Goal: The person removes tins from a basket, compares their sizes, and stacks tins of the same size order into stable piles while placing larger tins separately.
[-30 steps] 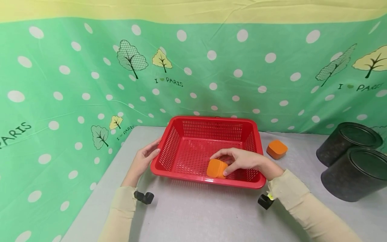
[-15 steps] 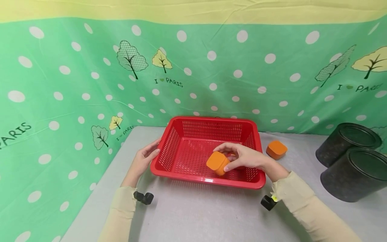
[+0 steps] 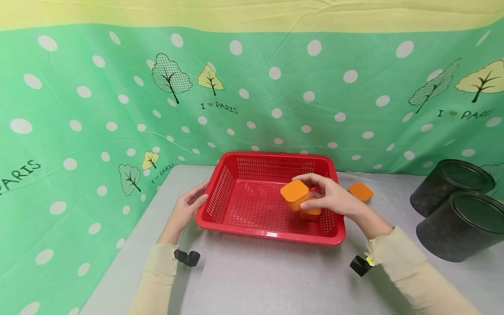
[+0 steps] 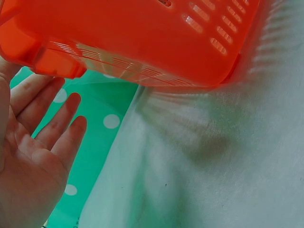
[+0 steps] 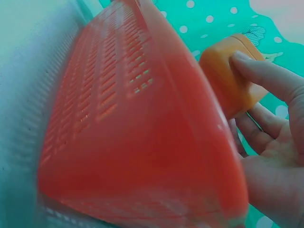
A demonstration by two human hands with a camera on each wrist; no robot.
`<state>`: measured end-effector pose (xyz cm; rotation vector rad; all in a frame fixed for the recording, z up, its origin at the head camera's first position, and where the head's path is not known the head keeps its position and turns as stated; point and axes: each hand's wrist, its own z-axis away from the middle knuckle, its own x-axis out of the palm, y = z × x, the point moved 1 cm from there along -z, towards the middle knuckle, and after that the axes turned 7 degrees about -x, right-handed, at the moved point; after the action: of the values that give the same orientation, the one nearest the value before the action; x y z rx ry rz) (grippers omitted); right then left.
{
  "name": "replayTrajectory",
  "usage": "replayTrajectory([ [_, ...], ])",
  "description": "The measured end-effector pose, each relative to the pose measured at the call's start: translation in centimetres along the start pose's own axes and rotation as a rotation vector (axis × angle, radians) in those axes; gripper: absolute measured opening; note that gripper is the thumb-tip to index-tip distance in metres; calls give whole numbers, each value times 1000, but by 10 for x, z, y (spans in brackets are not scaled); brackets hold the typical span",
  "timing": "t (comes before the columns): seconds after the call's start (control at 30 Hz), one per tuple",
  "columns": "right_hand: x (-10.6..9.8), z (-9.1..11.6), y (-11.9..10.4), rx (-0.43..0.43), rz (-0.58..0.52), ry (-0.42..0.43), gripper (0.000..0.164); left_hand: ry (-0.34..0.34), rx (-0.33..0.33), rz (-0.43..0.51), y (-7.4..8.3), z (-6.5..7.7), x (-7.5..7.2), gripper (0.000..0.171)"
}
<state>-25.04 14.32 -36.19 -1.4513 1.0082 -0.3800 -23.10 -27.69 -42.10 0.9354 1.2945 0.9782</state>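
Note:
My right hand (image 3: 332,197) holds a small orange box (image 3: 295,192) with rounded corners between thumb and fingers, raised inside the red plastic basket (image 3: 271,235). In the right wrist view a seam runs near one end of this box (image 5: 228,78), and the thumb presses its side. Below it in the basket, at the right, another orange box (image 3: 310,214) is partly hidden by the hand and the held box. My left hand (image 3: 185,214) is at the basket's left rim, thumb against it. Its fingers (image 4: 50,133) look straight in the left wrist view, their tips close under the rim.
A third orange box (image 3: 360,191) sits on the grey table (image 3: 252,280) just right of the basket, partly behind my right hand. Two dark lidded cans (image 3: 464,225) stand farther right. A green dotted cloth (image 3: 252,87) hangs behind and along the left.
My right hand has lifted the orange box from near the basket's front wall, up and to the right. The other box in the basket now shows. My left hand has stayed put.

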Motion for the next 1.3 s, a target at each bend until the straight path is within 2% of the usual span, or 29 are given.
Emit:
replayTrajectory([
  [0.2, -6, 8, -2, -8, 41, 95, 61, 3, 0, 1, 0, 0, 0, 54],
  [0.47, -16, 21, -4, -19, 12, 243, 62, 8, 5, -5, -1, -1, 0, 53],
  [0.77, -34, 41, -1, 7, -15, 490, 54, 1, 18, 3, -1, -1, 0, 54],
  [0.87, -41, 47, 3, 45, 51, 559, 59, -3, 20, 13, -1, -1, 0, 53],
  [1.03, -50, 55, 15, 173, 227, 641, 72, -4, 14, 21, -1, -2, -1, 53],
  [1.3, -62, 66, 37, 289, 296, 784, 75, -6, 10, 17, -2, -2, -1, 53],
])
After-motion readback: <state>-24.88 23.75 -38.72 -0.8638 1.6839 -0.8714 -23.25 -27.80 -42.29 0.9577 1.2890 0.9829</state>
